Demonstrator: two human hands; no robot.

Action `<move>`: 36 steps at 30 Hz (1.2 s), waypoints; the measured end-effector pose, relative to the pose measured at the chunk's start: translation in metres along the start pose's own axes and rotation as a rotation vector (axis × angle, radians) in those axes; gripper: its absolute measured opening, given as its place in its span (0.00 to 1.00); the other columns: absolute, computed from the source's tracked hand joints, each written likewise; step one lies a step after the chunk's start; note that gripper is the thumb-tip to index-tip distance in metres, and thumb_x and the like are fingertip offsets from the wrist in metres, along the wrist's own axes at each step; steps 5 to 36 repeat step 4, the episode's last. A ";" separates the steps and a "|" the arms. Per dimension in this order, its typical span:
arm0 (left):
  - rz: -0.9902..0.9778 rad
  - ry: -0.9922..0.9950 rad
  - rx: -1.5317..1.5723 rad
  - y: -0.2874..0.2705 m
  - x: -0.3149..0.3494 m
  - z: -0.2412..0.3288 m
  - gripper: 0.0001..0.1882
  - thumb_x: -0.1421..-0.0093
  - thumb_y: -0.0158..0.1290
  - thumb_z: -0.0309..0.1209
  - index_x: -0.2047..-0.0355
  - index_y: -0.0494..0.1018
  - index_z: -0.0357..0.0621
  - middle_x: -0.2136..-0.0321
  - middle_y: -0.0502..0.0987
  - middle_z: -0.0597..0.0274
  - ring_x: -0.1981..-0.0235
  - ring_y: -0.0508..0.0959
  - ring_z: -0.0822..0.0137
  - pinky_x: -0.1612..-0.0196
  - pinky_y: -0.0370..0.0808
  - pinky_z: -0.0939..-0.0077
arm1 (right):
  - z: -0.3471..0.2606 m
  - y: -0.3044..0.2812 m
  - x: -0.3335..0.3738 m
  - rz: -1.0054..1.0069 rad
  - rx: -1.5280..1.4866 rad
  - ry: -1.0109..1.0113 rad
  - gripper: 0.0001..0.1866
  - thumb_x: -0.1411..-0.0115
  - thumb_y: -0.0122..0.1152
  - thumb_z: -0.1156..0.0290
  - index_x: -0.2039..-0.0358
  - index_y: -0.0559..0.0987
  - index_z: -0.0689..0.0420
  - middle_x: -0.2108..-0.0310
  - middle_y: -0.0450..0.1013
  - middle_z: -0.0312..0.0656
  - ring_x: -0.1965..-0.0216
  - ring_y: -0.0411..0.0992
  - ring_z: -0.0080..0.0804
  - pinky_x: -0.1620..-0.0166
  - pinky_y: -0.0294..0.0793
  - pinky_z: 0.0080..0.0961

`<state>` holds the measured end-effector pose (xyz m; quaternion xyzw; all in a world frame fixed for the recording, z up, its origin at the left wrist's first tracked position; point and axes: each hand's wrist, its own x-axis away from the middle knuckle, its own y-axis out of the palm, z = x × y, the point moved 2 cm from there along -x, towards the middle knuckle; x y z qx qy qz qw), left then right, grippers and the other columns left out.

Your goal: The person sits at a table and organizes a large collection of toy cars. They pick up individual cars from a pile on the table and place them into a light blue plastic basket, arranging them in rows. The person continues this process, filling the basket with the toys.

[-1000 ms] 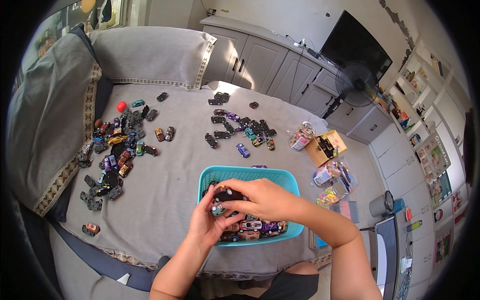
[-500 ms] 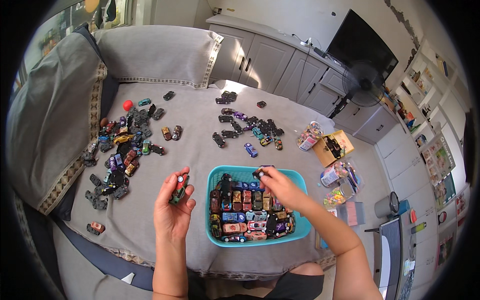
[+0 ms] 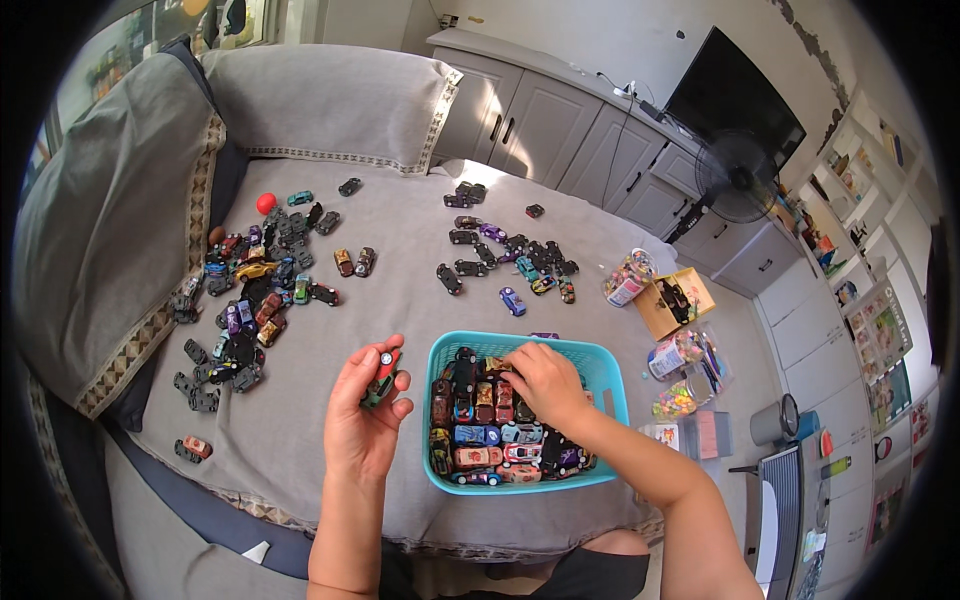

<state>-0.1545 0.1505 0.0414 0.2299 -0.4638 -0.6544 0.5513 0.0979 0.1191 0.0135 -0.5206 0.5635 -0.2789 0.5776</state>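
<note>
My left hand (image 3: 362, 415) is closed around a red and dark green toy car (image 3: 381, 385), held up just left of the basket. A turquoise plastic basket (image 3: 432, 470) stands in front of me, with several toy cars (image 3: 478, 436) packed in rows inside. My right hand (image 3: 548, 385) reaches down into its far part. Its fingertips pinch a small brownish-gold toy car (image 3: 494, 366) at the back row. My fingers and palm hide part of this car and the cars beneath them.
A large heap of toy cars (image 3: 245, 325) lies to the left on the grey cover, near a red ball (image 3: 266, 204). Another cluster (image 3: 520, 258) lies beyond the basket. Jars (image 3: 630, 277) and a yellow box (image 3: 684, 300) stand to the right, with a fan (image 3: 740, 178) farther back.
My right hand has lowered from above the basket's far rim into the basket with the toy car. My left hand still holds its car. The whole view has shifted slightly.
</note>
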 end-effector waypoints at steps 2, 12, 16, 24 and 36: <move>-0.011 -0.020 -0.015 0.001 0.000 -0.003 0.09 0.36 0.51 0.33 0.57 0.72 0.44 0.51 0.75 0.57 0.71 0.73 0.70 0.77 0.72 0.79 | 0.002 0.001 0.002 0.001 0.009 0.011 0.12 0.48 0.66 0.70 0.63 0.78 0.56 0.68 0.72 0.40 0.64 0.72 0.41 0.61 0.73 0.35; -0.023 -0.051 -0.030 0.001 -0.001 -0.007 0.10 0.36 0.51 0.33 0.57 0.71 0.45 0.51 0.75 0.57 0.71 0.74 0.69 0.76 0.72 0.78 | 0.003 0.002 0.002 -0.013 -0.040 0.072 0.08 0.45 0.63 0.69 0.64 0.78 0.55 0.65 0.73 0.40 0.62 0.73 0.40 0.60 0.73 0.34; -0.023 -0.051 -0.030 0.001 -0.001 -0.007 0.10 0.36 0.51 0.33 0.57 0.71 0.45 0.51 0.75 0.57 0.71 0.74 0.69 0.76 0.72 0.78 | 0.003 0.002 0.002 -0.013 -0.040 0.072 0.08 0.45 0.63 0.69 0.64 0.78 0.55 0.65 0.73 0.40 0.62 0.73 0.40 0.60 0.73 0.34; -0.023 -0.051 -0.030 0.001 -0.001 -0.007 0.10 0.36 0.51 0.33 0.57 0.71 0.45 0.51 0.75 0.57 0.71 0.74 0.69 0.76 0.72 0.78 | 0.003 0.002 0.002 -0.013 -0.040 0.072 0.08 0.45 0.63 0.69 0.64 0.78 0.55 0.65 0.73 0.40 0.62 0.73 0.40 0.60 0.73 0.34; -0.023 -0.051 -0.030 0.001 -0.001 -0.007 0.10 0.36 0.51 0.33 0.57 0.71 0.45 0.51 0.75 0.57 0.71 0.74 0.69 0.76 0.72 0.78 | 0.003 0.002 0.002 -0.013 -0.040 0.072 0.08 0.45 0.63 0.69 0.64 0.78 0.55 0.65 0.73 0.40 0.62 0.73 0.40 0.60 0.73 0.34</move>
